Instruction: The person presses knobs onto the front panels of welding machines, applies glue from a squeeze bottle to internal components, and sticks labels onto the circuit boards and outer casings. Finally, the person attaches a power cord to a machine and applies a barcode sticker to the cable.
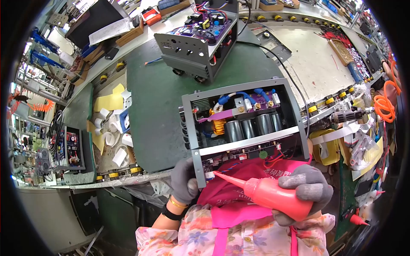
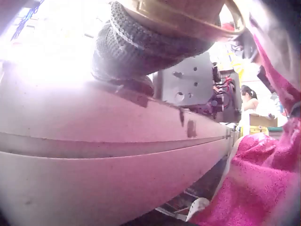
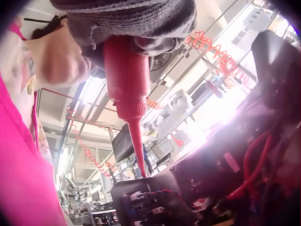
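head view: right hand (image 1: 314,189) grips one bottle (image 1: 273,194); left hand (image 1: 183,181) apparently holds one chassis (image 1: 247,143).

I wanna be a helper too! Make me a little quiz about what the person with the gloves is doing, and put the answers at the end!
1. True or false: the right hand holds a red bottle.

2. Pick one. What colour is the apron?
A green
B pink
C yellow

3. Look at the head view: where is the tip of the bottle's long nozzle?

Key:
1. True.
2. B.
3. By the lower-left corner of the open case; whether it touches anything there is hard to tell.
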A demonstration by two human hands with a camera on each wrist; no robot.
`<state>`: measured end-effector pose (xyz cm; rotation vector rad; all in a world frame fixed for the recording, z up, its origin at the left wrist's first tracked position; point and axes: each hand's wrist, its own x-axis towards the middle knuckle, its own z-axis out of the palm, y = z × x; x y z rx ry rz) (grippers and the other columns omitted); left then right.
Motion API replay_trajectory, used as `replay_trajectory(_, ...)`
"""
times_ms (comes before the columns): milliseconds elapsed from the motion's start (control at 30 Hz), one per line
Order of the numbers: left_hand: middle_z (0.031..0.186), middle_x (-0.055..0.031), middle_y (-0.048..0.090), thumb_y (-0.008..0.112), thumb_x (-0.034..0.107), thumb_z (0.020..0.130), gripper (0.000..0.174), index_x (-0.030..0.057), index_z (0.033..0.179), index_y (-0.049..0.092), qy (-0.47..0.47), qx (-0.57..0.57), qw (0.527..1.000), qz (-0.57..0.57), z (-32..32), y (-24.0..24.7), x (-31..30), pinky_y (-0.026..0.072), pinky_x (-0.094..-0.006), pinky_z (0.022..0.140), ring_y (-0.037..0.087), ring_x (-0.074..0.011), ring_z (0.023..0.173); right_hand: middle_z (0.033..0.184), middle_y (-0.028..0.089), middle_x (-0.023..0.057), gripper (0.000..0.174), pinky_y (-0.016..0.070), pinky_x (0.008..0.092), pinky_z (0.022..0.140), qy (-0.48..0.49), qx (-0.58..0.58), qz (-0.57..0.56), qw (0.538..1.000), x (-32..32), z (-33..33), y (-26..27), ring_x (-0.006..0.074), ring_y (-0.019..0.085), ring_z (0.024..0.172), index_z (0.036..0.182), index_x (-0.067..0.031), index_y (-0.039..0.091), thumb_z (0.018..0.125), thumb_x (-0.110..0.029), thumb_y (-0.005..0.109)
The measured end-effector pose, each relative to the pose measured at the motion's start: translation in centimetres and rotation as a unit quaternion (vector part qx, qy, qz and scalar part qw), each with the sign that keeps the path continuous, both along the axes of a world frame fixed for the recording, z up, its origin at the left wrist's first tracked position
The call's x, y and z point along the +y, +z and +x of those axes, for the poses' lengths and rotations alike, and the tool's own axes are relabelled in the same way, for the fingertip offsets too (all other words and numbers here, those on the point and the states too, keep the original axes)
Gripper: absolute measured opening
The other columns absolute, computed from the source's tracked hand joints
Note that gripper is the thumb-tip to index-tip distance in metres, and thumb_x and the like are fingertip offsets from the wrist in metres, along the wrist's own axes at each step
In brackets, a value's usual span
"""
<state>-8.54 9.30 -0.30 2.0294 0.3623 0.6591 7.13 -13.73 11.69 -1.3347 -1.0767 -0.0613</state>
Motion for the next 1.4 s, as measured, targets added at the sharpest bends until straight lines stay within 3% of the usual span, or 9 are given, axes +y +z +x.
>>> replay_trajectory(133,0.089,-0.0158,0.065,0.042,0.075,0.085,0.085,-0.0022,0.119,0.056,-0.028,0.009,0.999,0.044,0.3,1.1,0.0,0.0493,-0.0374,0.069,0.064,-0.0302,0.076,0.087,0.069,0.0148,0.053,0.0449,0.0260,0.048,-0.093,-0.058,0.016,0.994,2.1,-0.6,-0.7,0.0178,0.062,0.058,0.097,-0.0093,0.058,0.058,-0.020,0.092)
replay_trajectory(433,0.088,-0.0155,0.062,0.058,0.065,0.078,0.079,-0.0001,0.123,0.051,-0.059,0.001,0.984,0.168,0.3,-0.5,0.9,0.0475,-0.0426,0.066,0.060,-0.0354,0.074,0.092,0.070,0.0153,0.055,0.0433,0.0262,0.046,0.006,-0.023,0.015,1.000,0.9,-0.3,-1.6,0.0164,0.060,0.053,0.097,-0.0100,0.059,0.056,-0.021,0.093)
replay_trajectory(533,0.089,-0.0154,0.063,0.060,0.060,0.079,0.073,-0.0003,0.120,0.053,-0.057,-0.035,0.980,0.185,0.7,-0.4,0.9,0.0480,-0.0432,0.066,0.060,-0.0358,0.075,0.091,0.065,0.0199,0.063,0.0419,0.0217,0.041,0.075,-0.101,0.005,0.992,0.5,1.0,-1.1,0.0132,0.056,0.052,0.104,-0.0022,0.049,0.058,-0.018,0.090)
replay_trajectory(600,0.089,-0.0158,0.064,0.059,0.058,0.081,0.070,-0.0009,0.118,0.055,-0.067,-0.026,0.980,0.185,0.9,0.3,1.0,0.0487,-0.0429,0.067,0.061,-0.0354,0.076,0.095,0.070,0.0138,0.034,0.0413,0.0262,0.046,-0.037,-0.141,0.043,0.988,0.6,0.0,-1.8,0.0154,0.057,0.052,0.095,-0.0110,0.061,0.068,-0.017,0.082)
replay_trajectory(733,0.082,-0.0134,0.064,0.053,0.062,0.086,0.068,-0.0023,0.110,0.058,-0.052,-0.017,0.997,0.050,2.2,3.1,1.0,0.0488,-0.0369,0.063,0.064,-0.0303,0.070,0.097,0.063,0.0149,0.054,0.0405,0.0289,0.047,-0.182,-0.338,0.118,0.916,1.1,-0.8,-2.4,0.0192,0.055,0.061,0.100,-0.0112,0.046,0.067,-0.026,0.086)
replay_trajectory(833,0.085,-0.0113,0.066,0.050,0.063,0.089,0.068,-0.0026,0.106,0.058,-0.039,0.005,0.989,-0.145,3.4,5.9,0.8,0.0485,-0.0320,0.066,0.065,-0.0214,0.075,0.088,0.069,0.0109,0.034,0.0414,0.0292,0.047,-0.178,-0.188,0.179,0.949,1.5,0.1,-3.5,0.0187,0.056,0.058,0.095,-0.0133,0.054,0.071,-0.022,0.077)
replay_trajectory(967,0.098,-0.0122,0.065,0.052,0.066,0.087,0.076,-0.0034,0.118,0.052,-0.024,0.003,0.988,-0.154,4.6,6.9,1.7,0.0513,-0.0294,0.076,0.064,-0.0172,0.089,0.113,0.063,0.0151,0.043,0.0451,0.0303,0.054,-0.060,-0.192,0.090,0.975,1.5,2.0,-3.9,0.0211,0.058,0.069,0.103,-0.0137,0.053,0.068,-0.020,0.078)
replay_trajectory(1167,0.112,-0.0122,0.062,0.050,0.069,0.086,0.084,-0.0035,0.127,0.049,-0.020,0.028,0.982,-0.186,4.8,7.3,2.0,0.0522,-0.0312,0.081,0.064,-0.0186,0.096,0.114,0.064,0.0155,0.039,0.0451,0.0285,0.051,-0.042,-0.195,0.116,0.973,4.5,3.3,-4.6,0.0195,0.059,0.065,0.107,-0.0109,0.061,0.069,-0.012,0.072)
replay_trajectory(1400,0.112,-0.0125,0.062,0.051,0.070,0.085,0.085,-0.0036,0.127,0.049,-0.007,0.030,0.976,-0.216,5.4,8.0,1.5,0.0527,-0.0323,0.083,0.064,-0.0202,0.098,0.112,0.064,0.0150,0.044,0.0481,0.0296,0.050,-0.019,-0.167,0.125,0.978,5.6,3.9,-4.3,0.0208,0.061,0.066,0.109,-0.0074,0.063,0.066,-0.012,0.073)
